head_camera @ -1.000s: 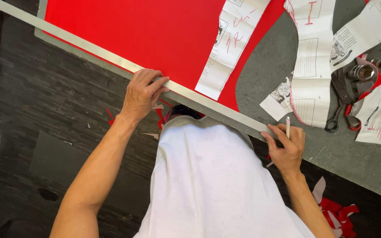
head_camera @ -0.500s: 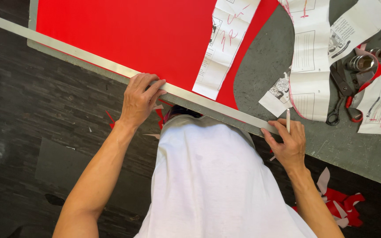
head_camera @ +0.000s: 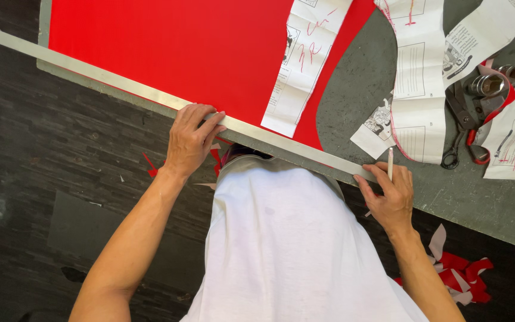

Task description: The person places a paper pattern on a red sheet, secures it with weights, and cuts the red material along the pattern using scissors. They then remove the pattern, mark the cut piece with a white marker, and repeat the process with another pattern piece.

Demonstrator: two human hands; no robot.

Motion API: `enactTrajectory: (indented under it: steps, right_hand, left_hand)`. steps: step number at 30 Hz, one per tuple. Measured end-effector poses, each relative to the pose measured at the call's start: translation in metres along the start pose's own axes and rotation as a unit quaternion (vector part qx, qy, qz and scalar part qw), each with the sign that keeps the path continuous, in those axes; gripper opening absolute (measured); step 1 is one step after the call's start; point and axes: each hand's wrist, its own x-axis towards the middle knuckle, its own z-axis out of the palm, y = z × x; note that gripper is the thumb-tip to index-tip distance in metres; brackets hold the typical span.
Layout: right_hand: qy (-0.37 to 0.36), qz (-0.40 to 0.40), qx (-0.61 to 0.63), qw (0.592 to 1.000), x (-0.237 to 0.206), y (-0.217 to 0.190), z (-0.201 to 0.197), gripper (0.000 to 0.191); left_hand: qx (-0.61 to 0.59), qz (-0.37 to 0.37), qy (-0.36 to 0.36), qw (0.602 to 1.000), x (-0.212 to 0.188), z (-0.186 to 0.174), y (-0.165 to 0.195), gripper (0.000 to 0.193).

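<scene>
A long metal straightedge (head_camera: pixel 150 95) lies slanted along the near edge of the worktop (head_camera: pixel 478 203), running from the far left down toward the right, over the lower border of a large red sheet (head_camera: pixel 180 48) that covers the left and middle of the grey surface. The left hand (head_camera: pixel 191 140) grips the straightedge about midway along the near edge, fingers curled over its top and close together, thumb underneath at the worktop's rim. The right hand (head_camera: pixel 388 197) rests at the straightedge's right end, its fingers bent and pinched on a thin white pencil-like marker (head_camera: pixel 390 164) that stands nearly upright, tip toward the worktop; the fingertips touch the ruler's end.

Just beyond the straightedge, a narrow white paper pattern piece (head_camera: pixel 305 65) with red marks lies on the red sheet, reaching toward its curved right border. Further right, on the bare grey top, more white printed paper strips (head_camera: pixel 415 83) are spread out, with a small paper scrap (head_camera: pixel 377 128) near them. By the right edge sit dark-handled scissors (head_camera: pixel 466 128) with red trim and a small round metal object (head_camera: pixel 487 85) just beside them.

Below the worktop's near right part, red and white offcuts (head_camera: pixel 460 271) lie on the dark floor (head_camera: pixel 61 179)
</scene>
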Motion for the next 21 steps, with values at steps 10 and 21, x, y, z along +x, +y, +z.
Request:
enactTrajectory:
  steps: [10,21]
  right_hand:
    - [0.035,0.096,0.023,0.995,0.014,0.01,-0.006,0.025]
    - [0.109,0.186,-0.01,0.976,0.043,0.042,0.003,0.02]
  left_hand:
    - [0.008,0.036,0.004,0.999,-0.001,0.0,-0.011,0.029]
    - [-0.006,0.059,-0.014,0.998,0.007,-0.004,-0.033,0.028]
